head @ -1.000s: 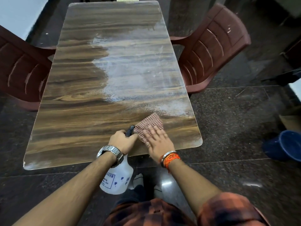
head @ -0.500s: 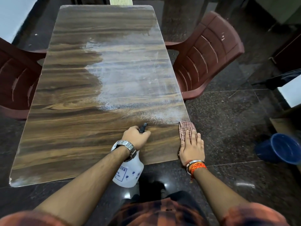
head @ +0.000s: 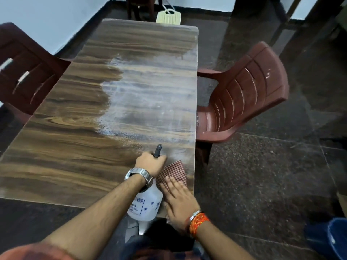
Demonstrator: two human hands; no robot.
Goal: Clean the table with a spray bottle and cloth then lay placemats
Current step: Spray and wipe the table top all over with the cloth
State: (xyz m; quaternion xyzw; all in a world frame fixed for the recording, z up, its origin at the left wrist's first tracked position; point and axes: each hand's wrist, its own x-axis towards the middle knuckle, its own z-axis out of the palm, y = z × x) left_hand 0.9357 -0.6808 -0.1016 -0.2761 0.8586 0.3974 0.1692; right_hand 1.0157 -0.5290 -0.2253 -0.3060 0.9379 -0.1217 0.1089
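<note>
My left hand (head: 150, 162) grips the black trigger head of a white spray bottle (head: 145, 206), nozzle aimed away over the wooden table (head: 75, 147). The bottle's body hangs below my wrist at the near table edge. Just right of it, my right hand (head: 178, 199) presses flat on a red checked cloth (head: 171, 172) lying at the table's near right corner. A whitish wet film (head: 150, 98) covers the right middle of the tabletop; the left side is dark and dry-looking.
A maroon plastic chair (head: 244, 94) stands at the table's right side and another (head: 24, 76) at the left. A pale slatted object (head: 168, 16) sits beyond the far end. A blue bucket (head: 330, 239) is on the dark floor at lower right.
My right hand slid the cloth out to the table's right edge, then back toward the bottle. The camera view shifted right and tilted up.
</note>
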